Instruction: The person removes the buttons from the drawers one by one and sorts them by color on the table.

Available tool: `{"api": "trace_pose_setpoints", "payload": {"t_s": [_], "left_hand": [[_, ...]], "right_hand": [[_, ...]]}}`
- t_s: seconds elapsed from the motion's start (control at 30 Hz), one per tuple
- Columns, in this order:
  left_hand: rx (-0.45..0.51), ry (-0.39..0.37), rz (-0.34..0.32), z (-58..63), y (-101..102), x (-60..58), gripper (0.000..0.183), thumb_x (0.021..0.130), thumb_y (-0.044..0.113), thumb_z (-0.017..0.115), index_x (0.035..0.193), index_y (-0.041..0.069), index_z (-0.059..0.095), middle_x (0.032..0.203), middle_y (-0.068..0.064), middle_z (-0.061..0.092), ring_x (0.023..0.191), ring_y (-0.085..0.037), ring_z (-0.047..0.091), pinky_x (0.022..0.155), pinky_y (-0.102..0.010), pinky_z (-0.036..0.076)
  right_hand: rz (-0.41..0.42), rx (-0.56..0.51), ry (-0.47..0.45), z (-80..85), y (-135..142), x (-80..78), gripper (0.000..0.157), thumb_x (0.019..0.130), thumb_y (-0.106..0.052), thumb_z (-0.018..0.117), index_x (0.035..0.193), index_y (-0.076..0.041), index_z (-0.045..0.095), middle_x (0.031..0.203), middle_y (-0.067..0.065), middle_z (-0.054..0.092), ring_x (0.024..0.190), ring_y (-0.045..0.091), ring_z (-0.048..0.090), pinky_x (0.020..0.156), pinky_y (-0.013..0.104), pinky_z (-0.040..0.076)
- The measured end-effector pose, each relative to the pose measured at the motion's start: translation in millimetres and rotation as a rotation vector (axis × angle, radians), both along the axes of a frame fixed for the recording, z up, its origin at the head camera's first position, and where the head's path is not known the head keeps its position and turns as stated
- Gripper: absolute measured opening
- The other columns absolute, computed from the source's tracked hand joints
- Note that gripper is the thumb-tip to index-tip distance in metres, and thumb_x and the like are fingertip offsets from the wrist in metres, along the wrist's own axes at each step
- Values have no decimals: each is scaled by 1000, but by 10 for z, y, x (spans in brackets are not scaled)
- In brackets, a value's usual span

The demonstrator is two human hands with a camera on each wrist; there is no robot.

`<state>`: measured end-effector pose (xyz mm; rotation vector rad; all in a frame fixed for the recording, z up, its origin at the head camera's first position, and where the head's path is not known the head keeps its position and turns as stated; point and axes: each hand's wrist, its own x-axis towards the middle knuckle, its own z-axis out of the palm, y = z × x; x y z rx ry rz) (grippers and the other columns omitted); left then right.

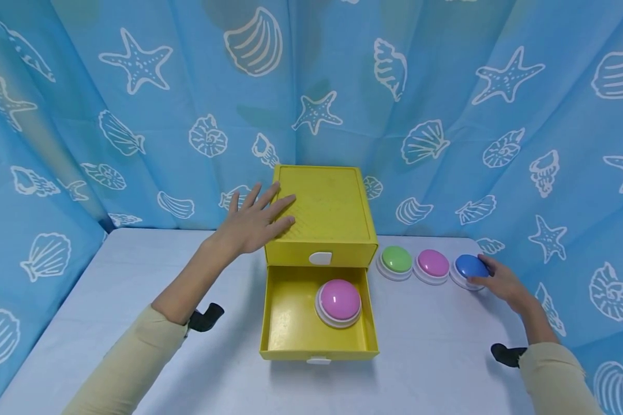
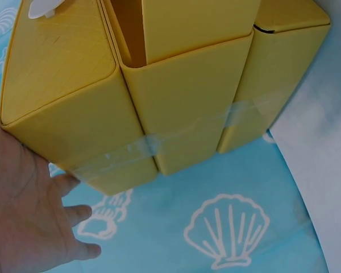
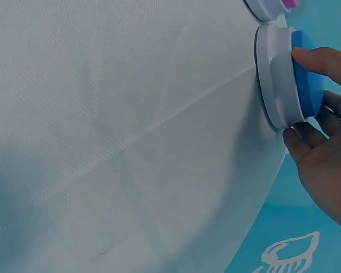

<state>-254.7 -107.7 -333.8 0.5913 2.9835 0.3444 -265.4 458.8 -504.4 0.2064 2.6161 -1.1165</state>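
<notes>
My left hand (image 1: 249,222) rests with spread, straight fingers on the top left edge of a yellow drawer box (image 1: 324,202). Its lower drawer (image 1: 291,317) is pulled out and holds a pink push button (image 1: 340,300) with a white base. At the far right, my right hand (image 1: 500,281) grips a blue push button (image 1: 471,266). In the right wrist view, the thumb lies over the blue dome (image 3: 308,74) and the other fingers curl at the side of the white base (image 3: 278,79), which stands on the table.
To the left of the blue button stand a smaller pink push button (image 1: 433,263) and a green one (image 1: 397,260), in a row beside the box. A blue curtain (image 1: 311,86) with white shells hangs behind the white table (image 1: 426,357).
</notes>
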Motion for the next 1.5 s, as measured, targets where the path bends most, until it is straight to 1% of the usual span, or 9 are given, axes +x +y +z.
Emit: {"api": "trace_pose_setpoints", "payload": {"t_s": [0.17, 0.4, 0.53, 0.73, 0.9, 1.1, 1.23, 1.37, 1.5], "left_hand": [[2, 1, -2, -8, 2, -4, 65, 105, 57, 28, 161, 25, 23, 167, -6, 4, 151, -36, -4, 113, -64, -7], [-2, 2, -5, -7, -2, 3, 64, 105, 56, 29, 161, 25, 23, 167, -7, 4, 151, -37, -4, 113, -64, -6], [2, -3, -6, -4, -1, 9, 64, 106, 56, 28, 161, 25, 23, 167, -6, 4, 151, -36, -5, 113, -64, -6], [-2, 12, -10, -24, -16, -9, 64, 106, 55, 29, 161, 24, 23, 167, -7, 4, 151, -37, -5, 113, -65, -6], [2, 3, -11, 2, -22, 7, 64, 106, 56, 29, 161, 25, 23, 167, -7, 4, 151, -36, -6, 113, -65, -5], [-1, -1, -16, 4, -22, 7, 64, 106, 56, 27, 161, 25, 22, 167, -6, 4, 151, -36, -6, 113, -65, -5], [-6, 5, -18, -4, -17, 2, 64, 106, 57, 27, 161, 25, 23, 167, -7, 4, 151, -36, -5, 113, -65, -4], [-1, 11, -14, -2, -12, -1, 64, 106, 56, 28, 161, 25, 24, 167, -7, 5, 151, -37, -5, 113, -66, -4], [-3, 7, -12, -3, -11, 0, 64, 105, 57, 27, 161, 25, 23, 167, -7, 5, 151, -36, -5, 113, -65, -4]], "right_hand": [[-17, 1, 9, 46, -54, 49, 100, 93, -32, 68, 157, 3, 0, 154, 42, -2, 138, 64, 2, 102, 77, 16], [-61, -8, -2, 84, -52, 59, 107, 93, -48, 65, 157, -1, -6, 155, 39, -9, 138, 63, -5, 101, 78, 12], [-103, -18, 70, 123, -102, 83, 107, 92, -56, 63, 159, -3, -1, 157, 36, -7, 140, 61, -4, 99, 80, 13], [-22, 36, 226, 302, -337, 110, 89, 98, -45, 60, 158, 0, 14, 158, 36, 6, 141, 59, 6, 98, 79, 21], [62, -3, 320, 509, -644, 175, 75, 100, -31, 62, 154, 5, 25, 155, 35, 20, 141, 57, 16, 103, 69, 28], [97, -138, 309, 684, -993, 375, 65, 102, -27, 60, 153, 1, 32, 156, 29, 26, 141, 52, 26, 102, 58, 35], [172, -193, 348, 741, -1194, 534, 59, 103, -21, 59, 152, 0, 35, 153, 28, 34, 138, 49, 35, 97, 38, 45], [238, -249, 429, 798, -1381, 670, 53, 101, -14, 62, 148, 1, 43, 144, 25, 47, 129, 24, 52, 87, 18, 48], [283, -259, 474, 891, -1559, 800, 51, 98, -14, 67, 143, 1, 48, 140, 20, 53, 124, 12, 55, 89, 17, 47]]}}
